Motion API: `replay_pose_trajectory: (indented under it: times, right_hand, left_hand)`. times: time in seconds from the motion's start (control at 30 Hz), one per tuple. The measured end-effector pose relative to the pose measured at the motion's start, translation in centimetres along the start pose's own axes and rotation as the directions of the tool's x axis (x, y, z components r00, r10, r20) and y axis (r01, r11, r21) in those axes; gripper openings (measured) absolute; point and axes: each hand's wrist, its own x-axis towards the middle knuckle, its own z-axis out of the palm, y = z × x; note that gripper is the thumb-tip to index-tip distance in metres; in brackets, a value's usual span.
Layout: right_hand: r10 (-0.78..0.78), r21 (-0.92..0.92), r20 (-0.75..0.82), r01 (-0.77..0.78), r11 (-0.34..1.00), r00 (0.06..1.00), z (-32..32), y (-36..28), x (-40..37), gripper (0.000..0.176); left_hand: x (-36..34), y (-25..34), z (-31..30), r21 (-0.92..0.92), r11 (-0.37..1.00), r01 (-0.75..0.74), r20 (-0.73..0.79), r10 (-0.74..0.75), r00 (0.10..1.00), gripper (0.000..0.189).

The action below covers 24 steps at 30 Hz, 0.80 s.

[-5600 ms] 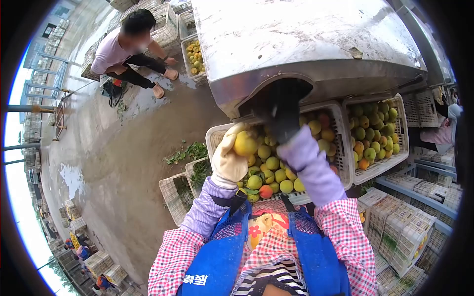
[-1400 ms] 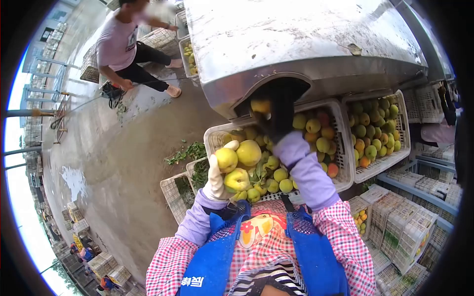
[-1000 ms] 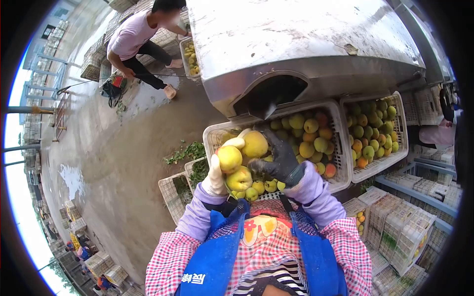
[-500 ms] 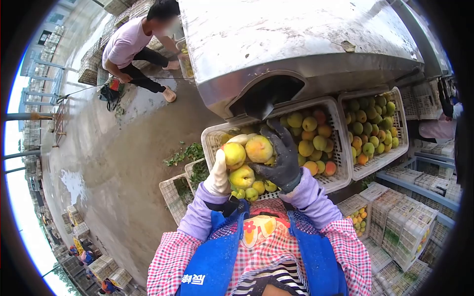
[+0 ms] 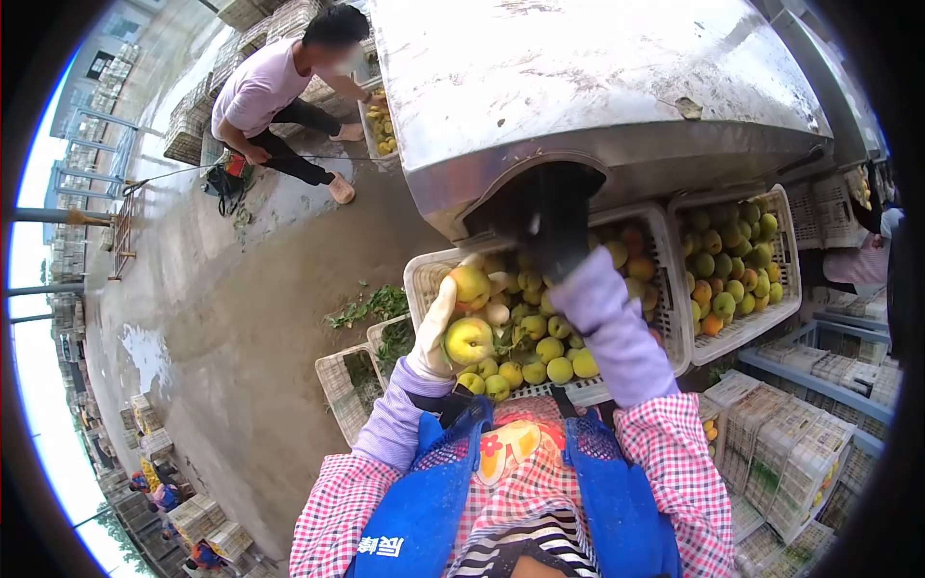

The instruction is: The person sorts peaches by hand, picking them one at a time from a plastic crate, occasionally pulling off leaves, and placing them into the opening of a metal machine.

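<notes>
**Head view**

- Left hand [image 5: 436,332], cream glove: grip closed around two yellow-green fruits [image 5: 469,339], one stacked above the other. They are held over the near-left corner of the front crate [image 5: 416,275].
- Right hand [image 5: 554,236], dark glove: reaches up into the outlet [image 5: 525,193] of the steel machine [image 5: 597,87]. The fingers are lost in shadow, so I cannot tell whether this grip is open or closed.
- Front crate: white, slatted, heaped with fruit, directly below the outlet.
- Second crate [image 5: 747,328]: just beside it on the right, also full.
- Small crate of leaves [image 5: 385,337]: left of the front crate, on the wet concrete floor [image 5: 241,318].
- Another person [image 5: 270,87]: crouches well apart at upper left.

**Handling note (judgement)**

- The left hand is probably at capacity with two fruits. The upper one rests mostly on the fingers and would likely roll off if the wrist tilts outward, so keep the palm cupped upward and over the crate.
- The right hand works unseen inside the outlet. Feel for each fruit with a soft, whole-palm hold rather than fingertips, as the skin probably bruises easily.
- Draw the fruit down clear of the metal lip.
</notes>
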Motion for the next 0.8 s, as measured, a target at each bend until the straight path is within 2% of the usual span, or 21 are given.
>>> replay_pose_trajectory:
  times: [0.07, 0.17, 0.27, 0.37, 0.47, 0.57, 0.6, 0.7, 0.8]
  right_hand:
    - [-0.093, 0.109, 0.017, 0.091, 0.990, 0.995, -0.3, -2.4, -3.0, 0.086]
    - [-0.139, -0.047, 0.115, 0.145, 0.988, 0.984, 1.1, -3.7, -7.8, 0.090]
    - [0.052, 0.212, 0.127, -0.078, 0.974, 0.991, 1.7, -3.1, -8.9, 0.087]
    - [0.022, 0.187, 0.068, -0.034, 0.982, 0.997, 2.0, -2.6, -9.4, 0.080]
    - [-0.026, 0.084, 0.037, 0.023, 0.996, 0.999, 1.3, -2.5, -8.0, 0.072]
    - [-0.209, -0.384, -0.294, 0.085, 0.920, 0.933, 2.8, -0.9, -5.9, 0.068]
    - [-0.202, -0.444, -0.300, 0.051, 0.895, 0.932, 3.5, 0.3, -4.9, 0.071]
    - [-0.011, -0.455, -0.169, -0.068, 0.888, 0.985, 5.2, 3.1, -2.5, 0.079]
    - [0.109, -0.386, -0.039, -0.115, 0.915, 0.993, 4.2, 3.3, -1.0, 0.087]
  left_hand:
    - [0.0, 0.1, 0.4, 0.015, 1.000, 0.012, 0.019, -0.012, 1.000, 0.063]
    - [0.1, -0.1, 1.9, 0.011, 0.995, 0.096, 0.000, -0.096, 0.995, 0.062]
    - [0.7, -0.7, 1.3, 0.124, 0.972, 0.198, -0.064, -0.191, 0.979, 0.068]
    - [0.7, 0.5, 1.7, 0.109, 0.941, 0.321, -0.031, -0.319, 0.947, 0.070]
    - [1.7, 0.1, 1.2, 0.041, 0.945, 0.324, -0.039, -0.322, 0.946, 0.077]
    - [2.3, 0.6, -1.6, 0.085, 0.941, 0.327, 0.075, -0.334, 0.940, 0.085]
    - [1.8, 0.5, -0.7, 0.126, 0.953, 0.276, -0.078, -0.268, 0.960, 0.091]
    - [2.9, -1.0, -2.8, -0.082, 0.980, 0.182, 0.031, -0.180, 0.983, 0.090]
    - [2.6, -1.3, -2.2, -0.109, 0.992, 0.070, -0.129, -0.084, 0.988, 0.089]
